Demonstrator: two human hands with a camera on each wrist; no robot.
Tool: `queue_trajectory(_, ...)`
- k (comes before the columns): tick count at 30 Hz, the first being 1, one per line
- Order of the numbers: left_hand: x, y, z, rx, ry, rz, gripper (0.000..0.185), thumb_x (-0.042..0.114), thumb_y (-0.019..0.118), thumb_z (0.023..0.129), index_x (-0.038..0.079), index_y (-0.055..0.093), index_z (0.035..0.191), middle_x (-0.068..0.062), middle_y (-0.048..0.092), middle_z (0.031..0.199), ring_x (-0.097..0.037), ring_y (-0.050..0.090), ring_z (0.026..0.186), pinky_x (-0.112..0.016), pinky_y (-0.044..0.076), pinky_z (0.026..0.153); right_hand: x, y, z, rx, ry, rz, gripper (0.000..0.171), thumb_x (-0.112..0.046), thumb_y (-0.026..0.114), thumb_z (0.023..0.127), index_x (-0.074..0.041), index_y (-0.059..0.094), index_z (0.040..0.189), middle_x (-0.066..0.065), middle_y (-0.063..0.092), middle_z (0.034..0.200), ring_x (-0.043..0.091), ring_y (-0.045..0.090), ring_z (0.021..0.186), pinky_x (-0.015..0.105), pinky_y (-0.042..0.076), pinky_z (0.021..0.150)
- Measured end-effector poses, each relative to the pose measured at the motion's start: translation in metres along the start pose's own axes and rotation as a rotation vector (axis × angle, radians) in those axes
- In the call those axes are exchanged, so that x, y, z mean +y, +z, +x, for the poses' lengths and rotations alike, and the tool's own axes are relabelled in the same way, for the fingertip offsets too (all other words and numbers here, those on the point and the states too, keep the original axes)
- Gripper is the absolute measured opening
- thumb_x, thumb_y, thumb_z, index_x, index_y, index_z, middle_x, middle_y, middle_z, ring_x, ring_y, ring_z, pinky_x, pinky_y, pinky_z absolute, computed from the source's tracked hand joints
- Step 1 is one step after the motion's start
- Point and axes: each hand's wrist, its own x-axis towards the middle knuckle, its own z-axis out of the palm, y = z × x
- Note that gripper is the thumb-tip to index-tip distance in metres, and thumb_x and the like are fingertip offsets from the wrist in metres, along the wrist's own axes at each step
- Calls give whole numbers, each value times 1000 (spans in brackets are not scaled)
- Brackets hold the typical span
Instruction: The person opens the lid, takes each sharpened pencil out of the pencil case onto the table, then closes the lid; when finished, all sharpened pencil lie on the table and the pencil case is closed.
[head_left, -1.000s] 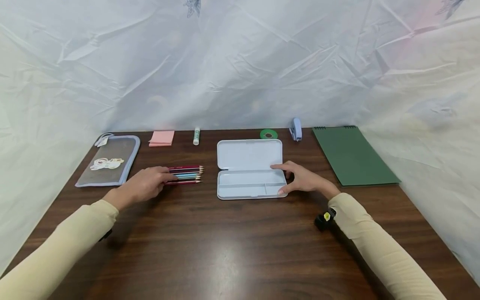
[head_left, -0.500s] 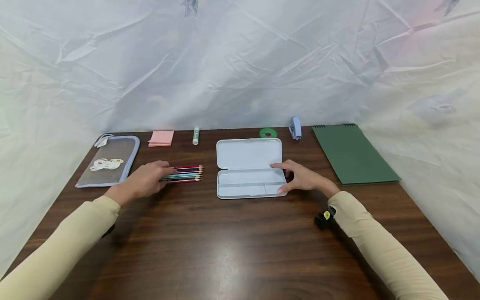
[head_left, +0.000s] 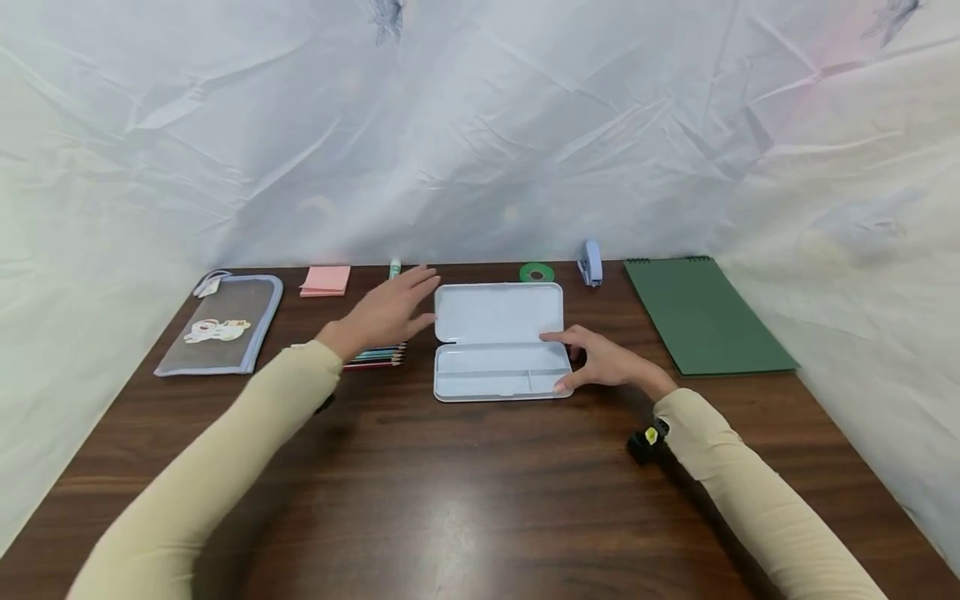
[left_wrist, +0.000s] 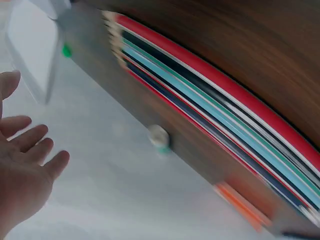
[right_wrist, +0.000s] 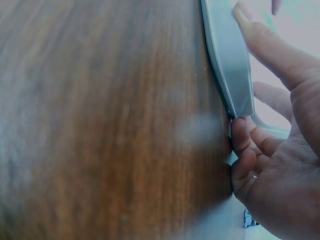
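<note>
A pale blue, round-cornered pencil case (head_left: pixel 498 342) lies open in the middle of the dark wood-grain desk (head_left: pixel 465 492), its smooth lid flat behind a shallow tray split by thin dividers. The right hand (head_left: pixel 603 360) rests at the case's right end, thumb on the near corner and forefinger along the hinge line, lightly holding it. The left hand (head_left: pixel 390 310) hovers with fingers straight and spread, empty, above a row of slim coloured pencils (head_left: pixel 375 357) just left of the case, its cream sleeve (head_left: pixel 225 467) stretched forward.
</note>
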Motion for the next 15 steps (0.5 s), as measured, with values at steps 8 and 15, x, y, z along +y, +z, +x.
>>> queue_trajectory(8,25,12,49,-164,-92,-55,84,51,50,100,0,17,158,-18,16,167,-32,13,155,-48,19,123,4,1,0,-12,3,7,85,-29,84,80,-7,43,151,15,50,116,23,46,95,37,42,82)
queue_trajectory(15,31,13,74,-246,-160,-92,91,64,43,97,3,18,159,-17,17,167,-30,14,155,-47,20,123,-1,-1,0,-12,7,-10,84,-31,83,81,-6,43,151,16,50,115,22,47,94,35,42,81)
